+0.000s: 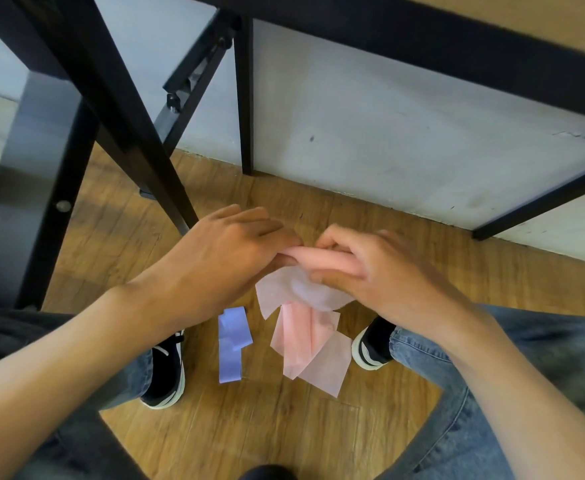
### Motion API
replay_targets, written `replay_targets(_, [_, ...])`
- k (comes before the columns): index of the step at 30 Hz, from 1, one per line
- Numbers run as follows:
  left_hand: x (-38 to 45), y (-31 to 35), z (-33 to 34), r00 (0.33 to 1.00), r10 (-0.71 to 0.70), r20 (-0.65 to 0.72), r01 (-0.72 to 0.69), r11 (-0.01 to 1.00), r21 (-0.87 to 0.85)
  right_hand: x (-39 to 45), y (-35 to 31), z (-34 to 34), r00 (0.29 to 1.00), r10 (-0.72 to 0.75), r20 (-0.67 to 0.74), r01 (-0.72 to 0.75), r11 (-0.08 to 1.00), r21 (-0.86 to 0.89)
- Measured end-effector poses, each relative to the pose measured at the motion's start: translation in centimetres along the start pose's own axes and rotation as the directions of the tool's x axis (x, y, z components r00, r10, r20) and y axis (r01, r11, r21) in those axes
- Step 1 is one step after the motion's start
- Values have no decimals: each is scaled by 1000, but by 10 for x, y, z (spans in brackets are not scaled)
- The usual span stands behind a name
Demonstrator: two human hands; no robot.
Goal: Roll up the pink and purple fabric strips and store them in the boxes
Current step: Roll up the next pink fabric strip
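A pink fabric strip (308, 344) hangs from both hands down to the wooden floor, its upper end wound into a small roll (322, 258). My left hand (221, 251) pinches the roll's left end. My right hand (363, 268) curls its fingers and thumb round the roll's right part. The loose tail lies folded on the floor between my feet. A purple fabric strip (232, 344) lies folded on the floor left of the pink one, untouched. No box is in view.
Black table legs (138, 133) and a cross brace stand ahead and to the left, with a table edge (457, 39) overhead. A grey wall (388, 133) meets the wooden floor (249, 427) just beyond my hands. My shoes (166, 372) flank the strips.
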State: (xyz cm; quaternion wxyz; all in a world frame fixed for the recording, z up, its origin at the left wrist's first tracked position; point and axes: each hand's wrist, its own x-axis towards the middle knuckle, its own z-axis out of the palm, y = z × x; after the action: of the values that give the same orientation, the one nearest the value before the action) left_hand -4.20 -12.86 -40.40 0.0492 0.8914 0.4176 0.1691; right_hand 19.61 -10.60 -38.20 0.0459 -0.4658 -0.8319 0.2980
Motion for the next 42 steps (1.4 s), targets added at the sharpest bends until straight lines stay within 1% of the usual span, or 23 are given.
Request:
replay_targets(2, [-1, 2, 0, 1000, -21, 11, 21, 999, -25, 1, 1, 0, 1000, -3, 7, 3, 1000, -8])
replay_targets(6, [0, 2, -5, 999, -50, 2, 50, 994, -95, 0, -1, 1, 999, -27, 21, 26, 998, 55])
replay_targets(11, [1, 0, -1, 999, -29, 29, 29, 1000, 3, 0, 1, -2, 1000, -20, -22, 21, 999, 35])
replay_targets(13, [0, 1, -1, 998, -38, 39, 39, 999, -23, 0, 2, -1, 1000, -8, -25, 9, 999, 48])
replay_targets(17, [2, 2, -7, 998, -66, 8, 67, 991, -113, -1, 1, 0, 1000, -26, -18, 27, 992, 119])
replay_targets(22, [1, 3, -5, 999, -34, 11, 34, 999, -40, 0, 2, -4, 999, -23, -41, 27, 995, 98])
replay_targets(27, [2, 4, -9, 998, -61, 9, 62, 991, -122, 0, 5, 0, 1000, -12, -14, 14, 994, 113])
replay_targets(30, [2, 3, -7, 998, -59, 16, 59, 996, -59, 0, 2, 1, 1000, -16, -7, 16, 997, 79])
replay_targets(32, [1, 3, -5, 999, -43, 14, 43, 998, -46, 1, 1, 1, 1000, -9, -16, 10, 999, 53])
replay_targets(35, [1, 3, -7, 999, -41, 7, 42, 996, -73, 1, 2, 1, 1000, 0, 9, -1, 996, 86])
replay_targets(38, [1, 2, -8, 999, -34, -13, 33, 998, -60, -1, 0, 0, 999, -18, 43, 12, 989, 146])
replay_targets(40, [1, 2, -7, 1000, -13, -22, 13, 1000, -14, -1, -1, -1, 999, -10, 48, 4, 993, 121])
replay_targets(42, [0, 2, -5, 1000, -3, -19, 3, 1000, 7, 0, 1, -2, 1000, 2, 23, -4, 994, 111])
